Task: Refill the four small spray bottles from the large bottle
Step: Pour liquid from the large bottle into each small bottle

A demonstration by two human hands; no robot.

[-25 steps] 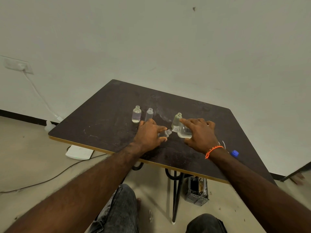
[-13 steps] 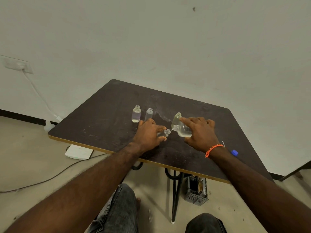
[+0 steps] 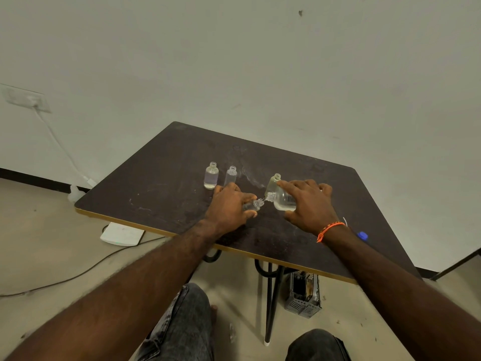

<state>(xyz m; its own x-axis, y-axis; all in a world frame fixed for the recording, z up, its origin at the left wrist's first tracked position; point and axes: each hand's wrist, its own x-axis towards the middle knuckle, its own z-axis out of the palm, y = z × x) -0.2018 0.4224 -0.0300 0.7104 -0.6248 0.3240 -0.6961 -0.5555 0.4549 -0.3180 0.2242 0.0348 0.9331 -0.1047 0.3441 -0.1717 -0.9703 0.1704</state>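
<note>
Head view: one dark table (image 3: 166,178) stood against a pale wall; two hands worked over its near middle.
Small bottles, count: four, all uncapped. Two stood upright side by side, the left one (image 3: 211,175) and its neighbour (image 3: 230,175); a third (image 3: 273,184) stood behind the right hand; the fourth (image 3: 253,205) was held tilted.
Large bottle, count: one (image 3: 282,201), tipped on its side, neck almost touching the mouth of the fourth small bottle.
Left hand (image 3: 230,205): fingers curled round the fourth small bottle.
Right hand (image 3: 309,205): wrapped over the large bottle from above, index finger extended along it.
Caps, count: one blue cap (image 3: 362,235) near the right edge.
Change from earlier frames: both hands and both held bottles kept the same pose; no object shifted.
Edges and room: bare tabletop lay left of the hands; the near edge ran just beneath the wrists.
</note>
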